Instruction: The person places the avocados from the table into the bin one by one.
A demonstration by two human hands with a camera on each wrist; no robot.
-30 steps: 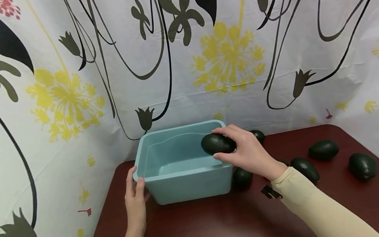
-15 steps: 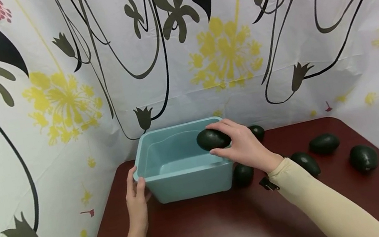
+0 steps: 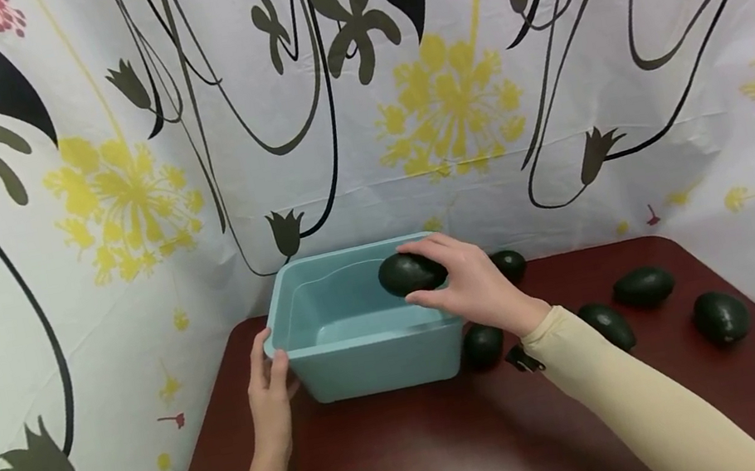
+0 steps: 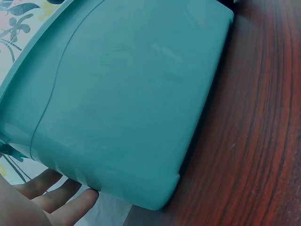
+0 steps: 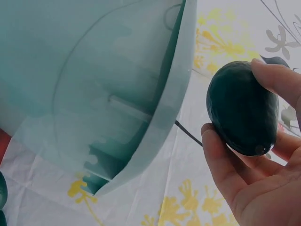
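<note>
Right-hand grip [image 3: 466, 287] clasps an avocado [image 3: 410, 273] over the teal bin [image 3: 368, 351]; lower it in gently while the left hand [image 3: 271, 397], fingers relaxed, steadies the bin's corner.

Looks like a staged recording booth rather than a lived-in room. Closed in on three sides by a floral curtain [image 3: 443, 89] printed with yellow blooms and dark vines, creased and hanging down to a small dark red table [image 3: 415, 448]. Set out with only a teal tub [image 3: 369, 359] and loose avocados [image 3: 720, 316].
</note>
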